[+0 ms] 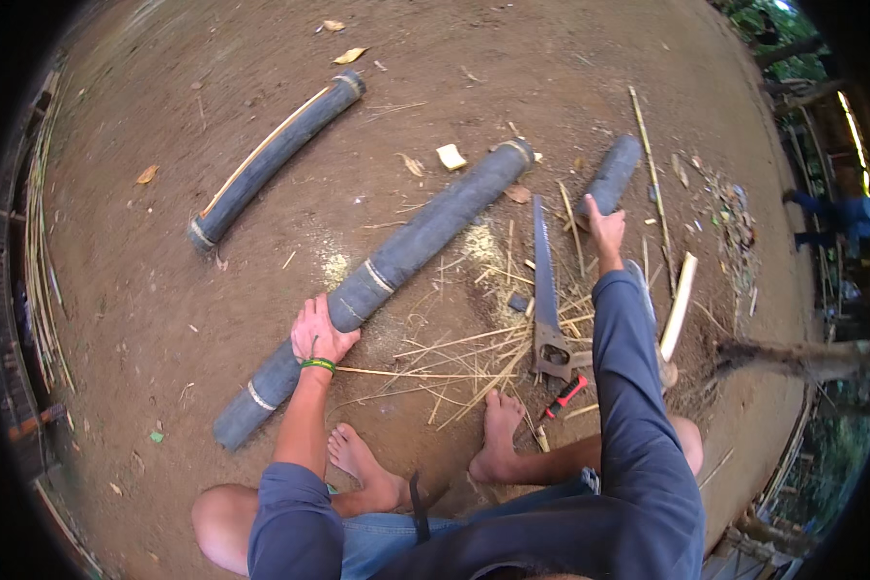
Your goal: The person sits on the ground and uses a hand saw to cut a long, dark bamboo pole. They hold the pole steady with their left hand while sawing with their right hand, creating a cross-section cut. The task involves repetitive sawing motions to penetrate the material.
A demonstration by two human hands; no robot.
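Note:
My left hand point(321, 332) is wrapped over a long, thick, dark grey bamboo pole point(435, 224) lying slantwise on the ground. Pale rings mark its joints. Under that hand the pole's outline steps, and I cannot tell whether the near part is a separate piece. My right arm reaches forward, and my right hand point(605, 232) grips the near end of a short dark bamboo section point(614, 172). Between my hands lies a handsaw point(546, 290), its blade pointing away from me. Beside its handle rests a red and black knife point(563, 396).
Another bamboo length point(275, 155), with a pale split strip along it, lies far left. Thin bamboo slivers point(483, 358) and sawdust point(480, 242) litter the dirt. A pale split piece point(679, 307) and a log point(802, 358) lie right. Someone in blue point(836, 217) is at the far right.

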